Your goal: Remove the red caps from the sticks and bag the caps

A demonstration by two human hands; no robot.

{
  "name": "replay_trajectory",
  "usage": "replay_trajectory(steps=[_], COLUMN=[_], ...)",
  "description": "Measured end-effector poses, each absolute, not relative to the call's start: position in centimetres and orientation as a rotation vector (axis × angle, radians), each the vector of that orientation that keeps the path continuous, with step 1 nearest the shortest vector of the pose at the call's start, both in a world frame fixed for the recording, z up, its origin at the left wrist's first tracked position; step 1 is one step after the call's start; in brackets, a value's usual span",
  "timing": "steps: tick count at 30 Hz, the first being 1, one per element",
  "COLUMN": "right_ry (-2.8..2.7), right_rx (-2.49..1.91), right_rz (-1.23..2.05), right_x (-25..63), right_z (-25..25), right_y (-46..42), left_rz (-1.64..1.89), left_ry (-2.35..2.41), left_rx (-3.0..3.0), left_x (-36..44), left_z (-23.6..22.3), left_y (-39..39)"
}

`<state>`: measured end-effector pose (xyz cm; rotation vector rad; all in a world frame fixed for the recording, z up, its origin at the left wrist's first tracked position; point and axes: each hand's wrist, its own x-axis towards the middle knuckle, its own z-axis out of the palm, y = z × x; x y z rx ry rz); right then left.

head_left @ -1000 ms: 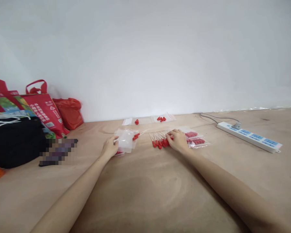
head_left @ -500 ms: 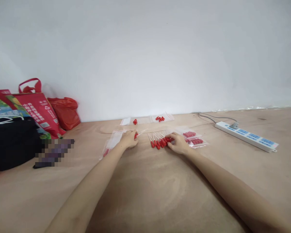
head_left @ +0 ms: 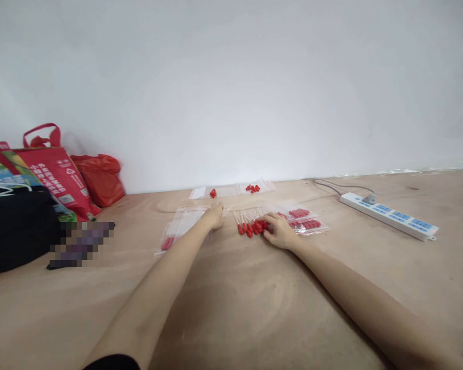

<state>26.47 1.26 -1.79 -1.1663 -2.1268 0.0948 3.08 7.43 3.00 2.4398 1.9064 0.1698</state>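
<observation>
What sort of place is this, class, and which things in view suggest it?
Probably a makeshift indoor workspace: red-tipped sticks and clear bags lie on a broad wooden surface, with a power strip to the right and a plain wall behind.

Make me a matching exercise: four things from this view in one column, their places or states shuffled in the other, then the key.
1. right hand
2. power strip
3. left hand
4. red plastic bag

A. just left of the red-tipped sticks
B. near the wall, at left
C. over the sticks' right end
D. has a plug in it

Pairs: 1-C, 2-D, 3-A, 4-B
</observation>
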Motion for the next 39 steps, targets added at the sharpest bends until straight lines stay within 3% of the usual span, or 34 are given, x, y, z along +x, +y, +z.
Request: replay_trajectory(steps=[8,17,34,39], right_ry=[-2.127,-2.118,-2.167,-2.159], right_rx=[-1.118,-1.164,-1.12,-1.065], right_rz=[0.054,0.035,-0.098,-0.153], right_x=[26.4,25.4,25.9,26.2], right_z=[-2.1,-1.6,-1.8,-2.3], right_y=[1.3,0.9,0.6,1.2], left_rz=[0.39,0.59,0.843,0.962], left_ry=[1.91,1.791,1.52,1.69], left_rx=[2.263,1.952,2.122,2.005], left_x=[4.5,5.9,4.8,5.1], left_z=[3.8,1.4,0.7,0.6], left_y=[6.3,3.9,0.9,2.5])
